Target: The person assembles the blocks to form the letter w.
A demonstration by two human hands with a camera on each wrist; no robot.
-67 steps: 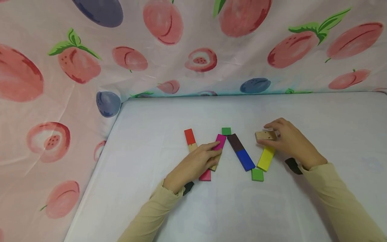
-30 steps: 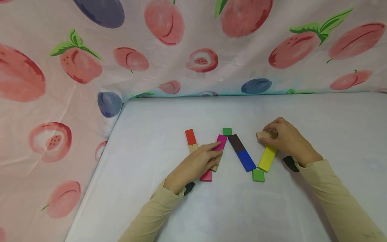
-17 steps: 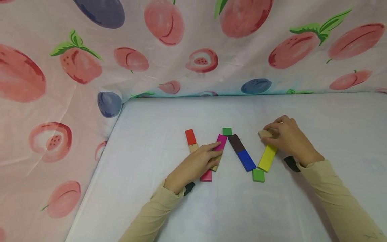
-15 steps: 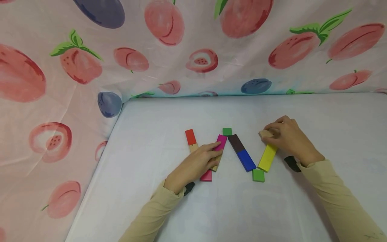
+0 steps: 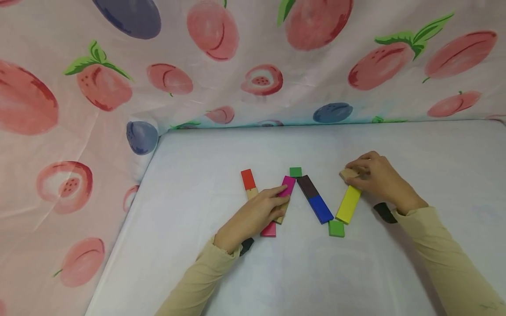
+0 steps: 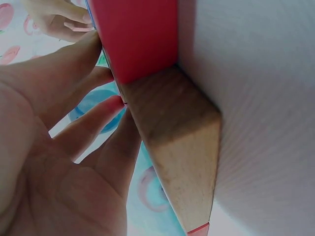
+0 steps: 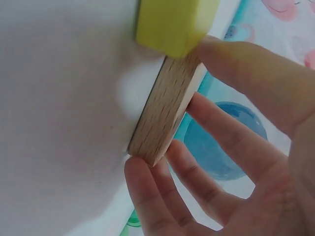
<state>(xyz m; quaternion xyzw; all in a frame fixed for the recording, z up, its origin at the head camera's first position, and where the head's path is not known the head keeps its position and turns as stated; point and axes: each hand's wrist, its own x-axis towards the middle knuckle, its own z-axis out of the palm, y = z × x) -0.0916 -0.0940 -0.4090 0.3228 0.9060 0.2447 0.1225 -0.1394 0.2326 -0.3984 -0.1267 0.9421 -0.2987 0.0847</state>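
Note:
In the head view my left hand (image 5: 257,213) lies over the left part of a zigzag of flat blocks, its fingertips resting on a magenta block (image 5: 289,181) and a plain wooden block (image 5: 279,218). My right hand (image 5: 381,180) pinches another wooden block (image 5: 348,174) between thumb and fingers at the right end. In the right wrist view this wooden block (image 7: 165,108) lies along the table, its near end against the yellow block (image 7: 172,24). The fingers cover part of it in the head view. The yellow block's lower end meets a small green block (image 5: 336,228).
A dark brown block (image 5: 308,186) and blue block (image 5: 320,209) form the middle slant. A second green block (image 5: 295,171) sits at the top. On the left are a red block (image 5: 248,179) and a pink block (image 5: 269,229). Fruit-patterned cloth (image 5: 221,87) borders the white table (image 5: 197,166).
My right hand has slid the wooden block slightly right and turned it from lying crosswise to more in line with the yellow block. My left hand has stayed in place.

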